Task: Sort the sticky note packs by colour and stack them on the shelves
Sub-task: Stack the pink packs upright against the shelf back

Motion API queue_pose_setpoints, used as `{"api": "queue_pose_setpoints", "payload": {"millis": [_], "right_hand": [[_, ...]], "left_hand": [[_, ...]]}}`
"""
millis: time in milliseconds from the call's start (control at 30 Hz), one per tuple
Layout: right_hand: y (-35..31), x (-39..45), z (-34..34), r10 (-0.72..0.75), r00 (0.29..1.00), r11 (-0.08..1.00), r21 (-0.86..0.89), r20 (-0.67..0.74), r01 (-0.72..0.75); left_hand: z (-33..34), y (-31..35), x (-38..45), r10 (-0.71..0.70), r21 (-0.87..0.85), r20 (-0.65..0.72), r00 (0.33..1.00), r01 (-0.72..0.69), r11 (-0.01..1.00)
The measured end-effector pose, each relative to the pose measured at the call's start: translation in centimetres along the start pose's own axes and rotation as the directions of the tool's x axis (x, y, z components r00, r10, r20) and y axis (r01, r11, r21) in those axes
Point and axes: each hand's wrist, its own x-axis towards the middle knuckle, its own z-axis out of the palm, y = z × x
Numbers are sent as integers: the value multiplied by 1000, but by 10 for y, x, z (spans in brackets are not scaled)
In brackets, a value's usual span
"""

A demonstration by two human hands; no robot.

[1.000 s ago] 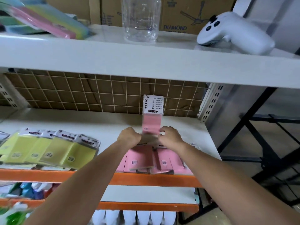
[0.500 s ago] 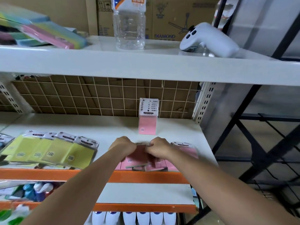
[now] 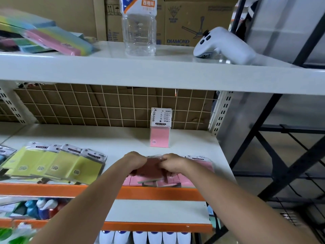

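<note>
A pile of pink sticky note packs (image 3: pixel 186 180) is seen at the front of the middle shelf (image 3: pixel 123 140), just behind its orange front rail (image 3: pixel 154 192). The top of the pile is grasped from both sides: the left hand (image 3: pixel 134 162) and the right hand (image 3: pixel 173 163) are curled over it, knuckles up, with the fingertips hidden. One pink pack (image 3: pixel 160 127) is stood upright behind the pile, leaning on the wire grid backing (image 3: pixel 98 106). Left of the pile, a fanned row of yellow packs (image 3: pixel 52 164) is laid flat near the same rail.

Above the pile, the white upper shelf (image 3: pixel 158 74) is loaded with a clear plastic bottle (image 3: pixel 139 27), a white handheld controller (image 3: pixel 223 44) and, far left, multicoloured note stacks (image 3: pixel 45 37). Cardboard boxes (image 3: pixel 191 20) are noted behind these. Below the pile, a lower shelf (image 3: pixel 154 212) is visible, with white bottles (image 3: pixel 146 237) under it. Right of the pile, black metal framing (image 3: pixel 284 164) is noted.
</note>
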Motion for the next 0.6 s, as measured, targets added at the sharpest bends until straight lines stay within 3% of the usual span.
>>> {"api": "queue_pose_setpoints", "payload": {"millis": [200,333,467,600], "right_hand": [[-5,-3,-5,21,1000,1000,8,19,-21],[-8,-3,-14,43,999,998,54,3,-43],[-11,1,-27,42,993,987,157,-106,-25],[-19,7,-39,48,973,968,251,-226,11]], "left_hand": [[-3,5,1,19,18,48,999,-20,1000],[-6,11,5,80,-60,-3,997,-80,995],[-11,25,13,119,-122,-110,987,-132,984],[-21,44,18,163,-65,-202,966,-180,982]]}}
